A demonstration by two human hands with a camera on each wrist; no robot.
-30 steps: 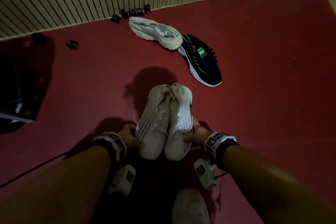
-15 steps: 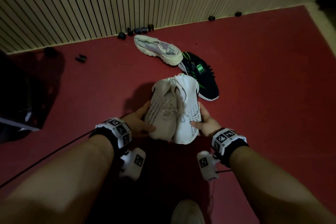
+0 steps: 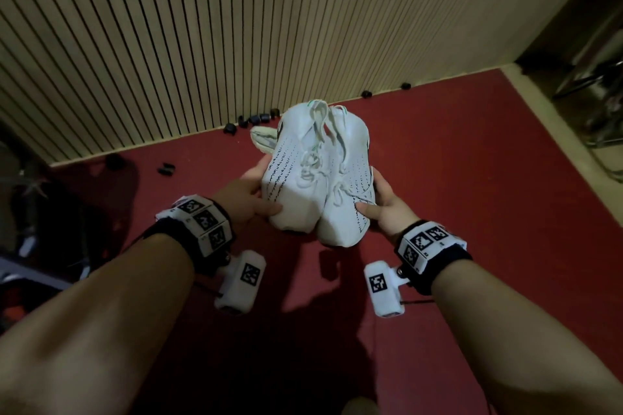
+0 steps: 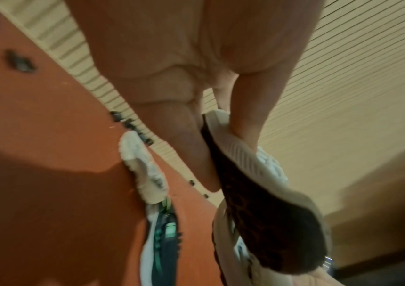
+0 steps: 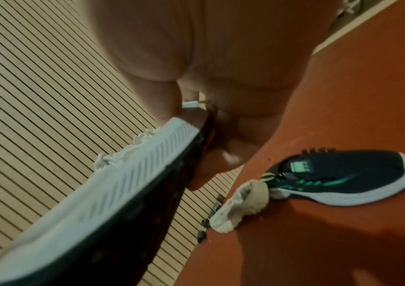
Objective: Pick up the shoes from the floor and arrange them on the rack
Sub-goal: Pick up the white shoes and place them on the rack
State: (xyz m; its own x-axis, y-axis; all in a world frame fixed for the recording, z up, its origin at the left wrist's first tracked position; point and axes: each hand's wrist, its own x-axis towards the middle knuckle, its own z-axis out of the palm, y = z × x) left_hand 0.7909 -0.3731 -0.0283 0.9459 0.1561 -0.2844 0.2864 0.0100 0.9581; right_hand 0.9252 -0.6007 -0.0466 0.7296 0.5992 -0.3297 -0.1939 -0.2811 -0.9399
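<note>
- In the centre of the head view, the left hand (image 3: 251, 196) grips the left white shoe (image 3: 294, 172), thumb on the knit upper and fingers curled under the sole
- The right hand (image 3: 382, 209) grips the right white shoe (image 3: 350, 185) the same way; the two shoes are pressed side by side, held up above the red floor (image 3: 472, 185)
- In the left wrist view the fingers (image 4: 196, 151) lie along a dark outsole with a ribbed white edge; the shoe's far end is cut off at the lower right of the frame
- The right wrist view shows the fingers (image 5: 233, 152) under the sole, blurred, with the upper mostly hidden
- A cream shoe (image 5: 240, 205) lies on the floor beside the slatted wall (image 3: 236, 27), touching a dark shoe with green stripes (image 5: 338, 178); in the head view the held pair hides nearly all of both
- Small black pieces (image 3: 261, 118) sit along the wall's base, too small to identify
- Dark shapes at the left edge and upper right corner of the head view are too dim to make out
</note>
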